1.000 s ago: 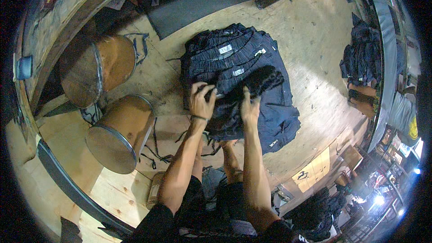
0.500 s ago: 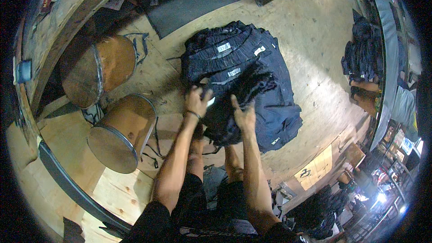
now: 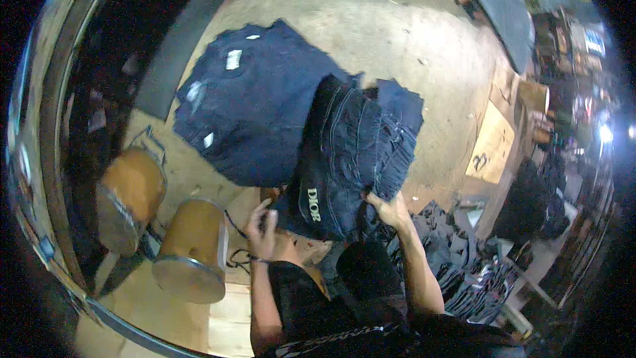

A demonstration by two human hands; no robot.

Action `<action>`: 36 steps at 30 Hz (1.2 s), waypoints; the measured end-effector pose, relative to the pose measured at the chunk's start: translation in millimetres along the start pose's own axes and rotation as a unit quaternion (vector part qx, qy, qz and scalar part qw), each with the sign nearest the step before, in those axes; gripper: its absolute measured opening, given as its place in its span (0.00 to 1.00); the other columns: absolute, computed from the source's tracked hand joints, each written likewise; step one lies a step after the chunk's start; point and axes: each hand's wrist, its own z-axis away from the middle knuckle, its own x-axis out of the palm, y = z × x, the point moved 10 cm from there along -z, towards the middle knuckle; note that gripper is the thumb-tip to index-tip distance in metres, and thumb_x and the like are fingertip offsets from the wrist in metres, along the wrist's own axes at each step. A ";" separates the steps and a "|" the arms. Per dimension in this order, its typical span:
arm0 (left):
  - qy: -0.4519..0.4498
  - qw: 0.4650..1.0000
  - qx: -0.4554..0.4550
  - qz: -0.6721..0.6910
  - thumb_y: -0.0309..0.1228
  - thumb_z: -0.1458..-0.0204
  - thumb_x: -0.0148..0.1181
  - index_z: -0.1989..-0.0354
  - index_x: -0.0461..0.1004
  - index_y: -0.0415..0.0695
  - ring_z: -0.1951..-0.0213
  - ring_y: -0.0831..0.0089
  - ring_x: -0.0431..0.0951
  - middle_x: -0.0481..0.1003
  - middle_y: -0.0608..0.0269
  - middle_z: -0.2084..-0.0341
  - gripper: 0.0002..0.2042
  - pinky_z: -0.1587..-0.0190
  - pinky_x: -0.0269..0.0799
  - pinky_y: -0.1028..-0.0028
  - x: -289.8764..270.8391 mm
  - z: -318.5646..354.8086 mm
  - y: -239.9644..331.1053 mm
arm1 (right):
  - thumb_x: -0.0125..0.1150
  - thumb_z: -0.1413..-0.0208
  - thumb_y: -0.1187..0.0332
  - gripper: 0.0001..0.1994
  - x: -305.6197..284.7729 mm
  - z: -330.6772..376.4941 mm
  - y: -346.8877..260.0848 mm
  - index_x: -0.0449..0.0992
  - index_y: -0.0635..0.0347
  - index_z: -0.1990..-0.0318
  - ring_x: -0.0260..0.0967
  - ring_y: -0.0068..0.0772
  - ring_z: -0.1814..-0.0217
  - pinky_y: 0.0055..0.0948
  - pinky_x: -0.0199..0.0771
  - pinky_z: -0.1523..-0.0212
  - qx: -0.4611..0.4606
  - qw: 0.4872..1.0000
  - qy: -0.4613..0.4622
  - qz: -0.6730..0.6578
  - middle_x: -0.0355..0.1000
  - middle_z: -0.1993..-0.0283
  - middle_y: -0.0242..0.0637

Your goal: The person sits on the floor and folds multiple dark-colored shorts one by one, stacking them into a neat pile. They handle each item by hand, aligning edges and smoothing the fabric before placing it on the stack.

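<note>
A pair of dark shorts (image 3: 338,152) lies lifted and partly folded over the near right of a dark blue garment pile (image 3: 252,106). The shorts have a gathered waistband on the right and pale lettering on the near left part. My right hand (image 3: 391,211) grips their near right edge, thumb on top. At their near left corner my left hand (image 3: 262,229) has its fingers curled, with dark cloth seeming to lie between them; blur softens the detail. White labels show on the pile, which rests on a worn wooden surface (image 3: 371,20).
Two brown cylindrical containers, one nearer (image 3: 192,245) and one farther (image 3: 136,189), stand on the left. Dark cloth scraps (image 3: 450,258) are heaped at the near right. A pale marked board (image 3: 491,142) lies beyond them. A grey sheet (image 3: 189,40) hangs along the far left.
My view has turned to the right. The top shorts have been pulled toward me and shifted right, uncovering the pile. My right hand now grips their edge.
</note>
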 end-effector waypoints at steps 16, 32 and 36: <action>-0.161 0.955 0.063 -0.241 0.32 0.35 0.60 0.44 0.78 0.39 0.60 0.78 0.76 0.78 0.67 0.65 0.14 0.54 0.73 0.75 275.3 71.0 44.6 | 0.76 0.52 0.70 0.35 -220.0 -81.4 133.8 0.68 0.71 0.36 0.73 0.48 0.36 0.41 0.69 0.33 -0.003 0.992 0.088 -0.086 0.75 0.39 0.52; -0.100 0.954 0.155 -0.236 0.32 0.39 0.61 0.48 0.77 0.37 0.51 0.70 0.77 0.78 0.57 0.56 0.15 0.46 0.74 0.67 293.5 97.2 130.8 | 0.73 0.44 0.50 0.38 -272.5 -164.2 377.6 0.69 0.68 0.34 0.75 0.40 0.42 0.38 0.75 0.40 0.071 0.989 0.113 -0.063 0.78 0.45 0.50; -0.064 0.909 0.401 -0.092 0.42 0.38 0.58 0.53 0.77 0.41 0.52 0.66 0.75 0.75 0.57 0.57 0.16 0.47 0.71 0.63 279.8 145.2 289.0 | 0.67 0.36 0.62 0.20 -233.7 -95.0 234.8 0.76 0.65 0.42 0.77 0.33 0.50 0.34 0.77 0.48 -0.033 0.978 -0.002 -0.204 0.81 0.52 0.42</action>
